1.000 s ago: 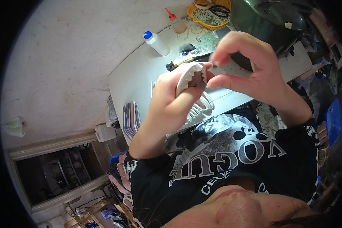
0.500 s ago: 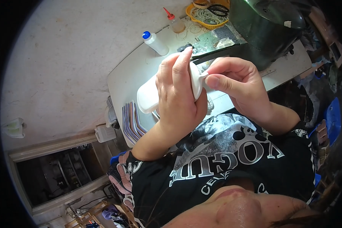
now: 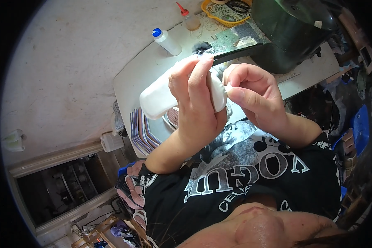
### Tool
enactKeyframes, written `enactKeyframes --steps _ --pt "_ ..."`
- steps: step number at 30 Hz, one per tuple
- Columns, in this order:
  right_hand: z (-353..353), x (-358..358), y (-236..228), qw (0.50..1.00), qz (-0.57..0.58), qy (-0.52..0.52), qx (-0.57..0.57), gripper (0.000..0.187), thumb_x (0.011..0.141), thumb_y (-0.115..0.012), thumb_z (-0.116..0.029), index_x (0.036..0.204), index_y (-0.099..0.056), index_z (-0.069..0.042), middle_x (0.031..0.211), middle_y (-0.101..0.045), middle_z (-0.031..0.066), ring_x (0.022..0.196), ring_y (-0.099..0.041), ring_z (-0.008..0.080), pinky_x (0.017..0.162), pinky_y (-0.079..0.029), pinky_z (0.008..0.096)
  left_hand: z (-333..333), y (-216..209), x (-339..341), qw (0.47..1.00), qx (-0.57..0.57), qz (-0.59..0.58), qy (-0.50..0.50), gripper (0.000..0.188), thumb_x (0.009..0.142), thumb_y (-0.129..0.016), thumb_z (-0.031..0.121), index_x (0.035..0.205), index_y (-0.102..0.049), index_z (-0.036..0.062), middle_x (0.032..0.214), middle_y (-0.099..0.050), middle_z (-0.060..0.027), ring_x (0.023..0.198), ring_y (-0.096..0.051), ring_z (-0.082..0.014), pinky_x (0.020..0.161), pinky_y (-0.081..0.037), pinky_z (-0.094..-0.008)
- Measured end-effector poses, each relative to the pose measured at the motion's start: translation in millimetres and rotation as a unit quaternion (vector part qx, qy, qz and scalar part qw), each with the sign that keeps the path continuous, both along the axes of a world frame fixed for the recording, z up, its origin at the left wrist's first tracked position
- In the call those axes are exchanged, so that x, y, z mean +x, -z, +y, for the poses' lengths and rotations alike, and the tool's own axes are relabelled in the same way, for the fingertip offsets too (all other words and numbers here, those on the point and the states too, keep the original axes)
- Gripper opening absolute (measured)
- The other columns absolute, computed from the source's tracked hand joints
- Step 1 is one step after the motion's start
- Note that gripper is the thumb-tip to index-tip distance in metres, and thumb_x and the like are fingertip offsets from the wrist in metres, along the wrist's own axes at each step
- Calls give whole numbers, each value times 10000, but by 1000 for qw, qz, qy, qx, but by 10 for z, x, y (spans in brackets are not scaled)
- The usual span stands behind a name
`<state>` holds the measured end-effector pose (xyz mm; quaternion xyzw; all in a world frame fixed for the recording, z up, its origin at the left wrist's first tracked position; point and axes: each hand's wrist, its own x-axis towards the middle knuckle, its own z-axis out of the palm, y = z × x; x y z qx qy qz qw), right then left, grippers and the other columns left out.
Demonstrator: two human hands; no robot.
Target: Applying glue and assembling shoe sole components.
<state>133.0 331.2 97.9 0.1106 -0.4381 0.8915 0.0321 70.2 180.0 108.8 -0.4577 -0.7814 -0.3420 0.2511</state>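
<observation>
A smooth white piece, long and rounded like a shoe last, is held up over the worktable. My left hand wraps around its middle, fingers across the top. At its right end my right hand pinches a small pale bit on the rim between thumb and forefinger. What exactly that bit is, I cannot make out. The palm side of the left hand and the underside of the white piece are hidden.
On the white worktable stand a blue-capped white bottle, a red-tipped squeeze bottle and a yellow basket with cords. A bulky dark green machine is at the right. Striped curved pads are stacked at the left.
The white piece has tilted and shifted slightly left in my left hand. My right fingers stay at its right end, where the stretched white material now shows shorter.
</observation>
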Motion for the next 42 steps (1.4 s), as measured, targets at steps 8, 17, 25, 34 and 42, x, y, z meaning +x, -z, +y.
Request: enactKeyframes --steps 8,17,25,34,42 --pt "-97 5 18 988 -70 -73 -113 80 925 -630 -93 954 -597 -26 982 -599 34 966 -557 120 867 -423 263 -16 94 13 999 41 -24 5 482 897 -579 26 1343 -405 -31 1261 -437 -213 1168 -476 -326 1013 -386 -401" --pt "158 6 -111 994 -21 -43 101 155 896 -727 -116 998 -652 -27 879 -596 -14 847 -540 45 753 -437 208 -102 -22 -28 994 -19 -68 78 610 754 -644 -19 1337 -467 -20 1260 -478 -249 1154 -480 -416 996 -376 -469" --pt "535 -354 -273 903 282 4 323 106 860 -757 -93 937 -738 -22 833 -622 15 791 -582 92 698 -458 235 -169 -268 -38 935 -103 -260 219 604 707 -598 -52 1302 -501 -8 1261 -519 -209 1144 -510 -414 967 -414 -445" --pt "645 -535 -637 818 299 -129 475 115 785 -799 -77 880 -765 -22 761 -631 51 698 -606 161 616 -460 287 -217 -355 -112 874 -149 -383 260 504 702 -533 -34 1205 -561 -3 1147 -581 -189 1094 -539 -382 938 -421 -418" --pt "493 -426 -624 702 398 32 590 143 755 -764 -92 764 -638 -26 809 -581 78 788 -581 273 692 -476 352 -215 -290 -67 825 -92 -506 234 442 699 -509 -10 1134 -584 -16 1074 -603 -189 1026 -564 -386 904 -429 -426"
